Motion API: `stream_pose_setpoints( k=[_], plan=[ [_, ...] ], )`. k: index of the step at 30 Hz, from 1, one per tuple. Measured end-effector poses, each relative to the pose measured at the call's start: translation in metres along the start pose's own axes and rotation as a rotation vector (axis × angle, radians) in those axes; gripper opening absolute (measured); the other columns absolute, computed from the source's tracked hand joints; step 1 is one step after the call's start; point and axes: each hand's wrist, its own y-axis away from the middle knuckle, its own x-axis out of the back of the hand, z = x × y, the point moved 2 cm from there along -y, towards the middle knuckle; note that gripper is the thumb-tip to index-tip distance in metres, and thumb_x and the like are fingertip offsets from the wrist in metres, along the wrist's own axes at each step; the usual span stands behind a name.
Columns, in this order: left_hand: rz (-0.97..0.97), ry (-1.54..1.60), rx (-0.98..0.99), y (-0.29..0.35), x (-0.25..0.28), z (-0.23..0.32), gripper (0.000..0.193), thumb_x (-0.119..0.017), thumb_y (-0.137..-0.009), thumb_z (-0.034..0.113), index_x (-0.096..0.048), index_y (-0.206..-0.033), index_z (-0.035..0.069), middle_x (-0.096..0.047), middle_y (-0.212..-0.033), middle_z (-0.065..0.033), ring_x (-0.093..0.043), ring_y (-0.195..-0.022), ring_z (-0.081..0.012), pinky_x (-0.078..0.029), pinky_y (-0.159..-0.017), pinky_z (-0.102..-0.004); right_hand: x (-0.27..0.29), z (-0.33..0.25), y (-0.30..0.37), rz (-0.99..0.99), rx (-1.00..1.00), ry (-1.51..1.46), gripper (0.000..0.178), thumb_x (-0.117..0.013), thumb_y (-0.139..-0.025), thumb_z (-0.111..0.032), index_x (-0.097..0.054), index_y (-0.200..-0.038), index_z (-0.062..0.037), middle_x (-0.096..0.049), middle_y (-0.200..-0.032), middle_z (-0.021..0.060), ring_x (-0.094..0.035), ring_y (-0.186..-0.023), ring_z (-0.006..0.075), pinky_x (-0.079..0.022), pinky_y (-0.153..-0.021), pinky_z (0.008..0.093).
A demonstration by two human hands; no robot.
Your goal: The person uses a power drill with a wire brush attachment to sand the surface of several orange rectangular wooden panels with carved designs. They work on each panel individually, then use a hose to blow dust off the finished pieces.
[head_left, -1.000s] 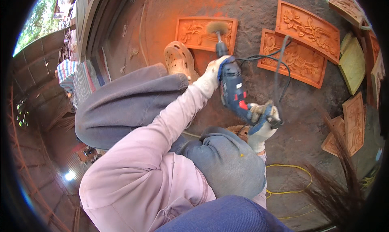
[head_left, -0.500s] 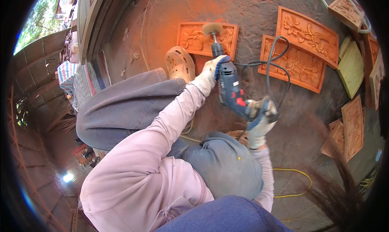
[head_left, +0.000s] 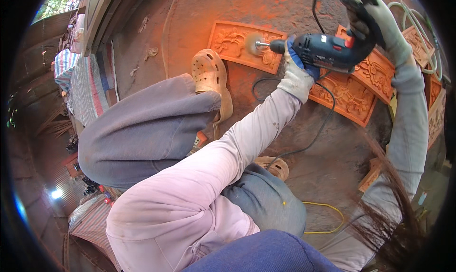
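Both gloved hands hold a dark power drill [head_left: 327,51] that lies nearly level, its chuck toward the left. My left hand [head_left: 298,68] wraps round the front of the body just behind the chuck. At the rear, my right hand [head_left: 368,18] grips the handle, with that arm reaching far up on the right. A round tan brush wheel [head_left: 254,43], blurred at its edge, sits on the chuck's shaft over the right half of a carved wooden panel [head_left: 229,42]. The panel shows raised flowers and leaves. Whether the wheel touches the carving is hard to tell.
Two more carved panels [head_left: 342,97] lie partly overlapped beneath the drill's right side. A black cord [head_left: 327,117] loops across the dusty floor past my clogs [head_left: 209,72]. A pale coiled hose [head_left: 434,58] lies at far right, and a yellow cable [head_left: 339,215] curves near my knee.
The drill has swung from upright to nearly level. My right hand has gone up and to the right, my left hand rightward. The brush wheel has shifted slightly right and down over the panel.
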Motion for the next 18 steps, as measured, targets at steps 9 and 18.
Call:
stream_pose_setpoints(
  k=[9,18],
  plan=[
    [-0.072,0.140,-0.188,-0.023,-0.015,0.008,0.039,-0.052,-0.087,0.050,-0.063,-0.099,0.015,-0.067,-0.099,-0.0048,-0.064,-0.091,-0.0241,-0.050,-0.089,-0.0443,-0.040,-0.045,-0.051,-0.004,-0.021,0.354,0.017,-0.063,-0.088,-0.019,-0.060,-0.083,-0.0030,-0.058,-0.064,0.0045,-0.053,-0.048,0.0115,-0.044,-0.046,0.0280],
    [-0.182,0.139,-0.130,-0.009,-0.020,0.005,0.036,-0.046,-0.092,0.043,-0.063,-0.095,0.012,-0.066,-0.096,-0.0052,-0.064,-0.092,-0.0225,-0.051,-0.088,-0.0418,-0.054,-0.057,-0.022,0.134,0.291,0.799,0.020,-0.059,-0.091,-0.023,-0.061,-0.097,-0.0040,-0.062,-0.078,0.0075,-0.060,-0.063,0.0155,-0.050,-0.059,0.0311]
  ],
)
